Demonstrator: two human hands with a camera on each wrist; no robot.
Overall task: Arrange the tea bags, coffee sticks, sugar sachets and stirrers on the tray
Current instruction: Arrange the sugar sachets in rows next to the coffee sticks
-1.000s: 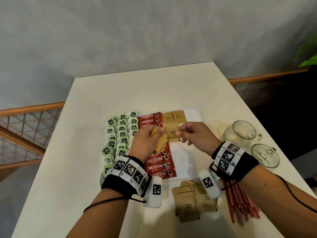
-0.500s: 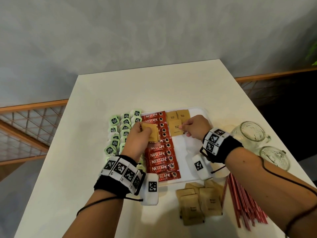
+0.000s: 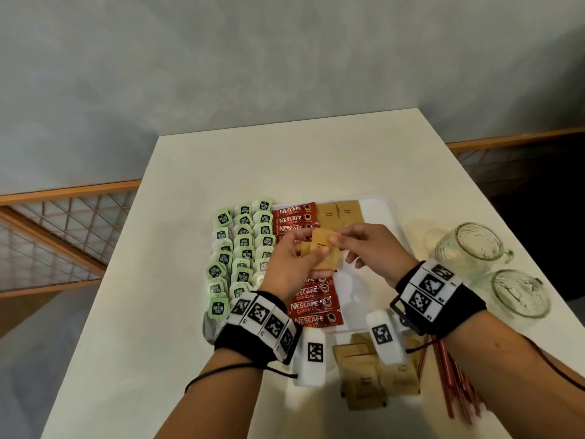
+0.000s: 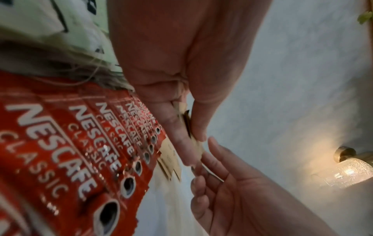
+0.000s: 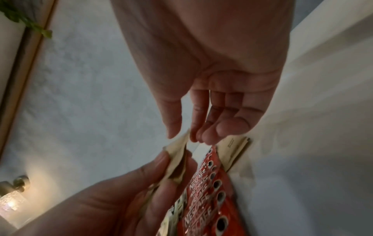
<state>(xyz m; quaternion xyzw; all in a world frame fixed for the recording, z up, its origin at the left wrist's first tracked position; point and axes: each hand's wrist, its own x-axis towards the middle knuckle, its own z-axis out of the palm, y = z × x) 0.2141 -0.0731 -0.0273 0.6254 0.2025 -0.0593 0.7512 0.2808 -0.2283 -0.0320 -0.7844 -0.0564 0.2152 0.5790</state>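
Observation:
My left hand [image 3: 304, 261] grips a small stack of brown sugar sachets [image 3: 321, 253] above the white tray [image 3: 384, 205]. My right hand [image 3: 340, 242] pinches the top sachet's corner; in the right wrist view that corner [image 5: 184, 138] sits between thumb and fingers. On the tray lie a column of red coffee sticks [image 3: 292, 217] and a few sugar sachets [image 3: 338, 212] at the far end. Green tea bags [image 3: 243, 248] lie in rows left of the coffee sticks. Red stirrers [image 3: 449, 375] lie on the table at the near right.
More loose sugar sachets [image 3: 373, 375] lie on the table in front of the tray. Two glass mugs [image 3: 468, 245] [image 3: 516, 293] stand to the right of the tray. The table edge runs close past the mugs.
My right hand has left the sachet it laid on the tray and come back to the left hand's stack, taking hold of the top sachet. The left hand rose slightly.

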